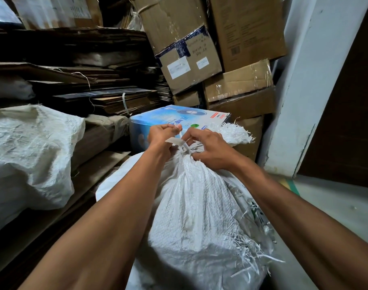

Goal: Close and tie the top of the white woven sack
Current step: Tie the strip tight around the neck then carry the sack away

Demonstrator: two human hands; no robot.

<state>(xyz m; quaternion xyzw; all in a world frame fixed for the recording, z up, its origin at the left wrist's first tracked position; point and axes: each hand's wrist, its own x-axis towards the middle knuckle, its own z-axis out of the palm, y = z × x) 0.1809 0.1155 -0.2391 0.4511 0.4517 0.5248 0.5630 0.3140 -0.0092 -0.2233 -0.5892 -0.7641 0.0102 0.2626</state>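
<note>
A full white woven sack (199, 216) stands in front of me, its top gathered into a tight neck. A flat white plastic strap (180, 143) is wrapped around that neck. My left hand (162, 136) pinches and pulls one end of the strap to the left of the neck. My right hand (208, 148) grips the bunched neck and the strap from the right. The sack's frayed open edge (236, 132) fans out beyond my right hand. Loose frayed threads hang from the sack's lower right side.
A blue printed box (174, 118) sits just behind the sack. Stacked cardboard boxes (237, 59) rise at the back. Flattened cardboard (74, 59) is piled at left above another white sack (28, 155). A white wall (300, 101) and dark door (346, 122) stand at right.
</note>
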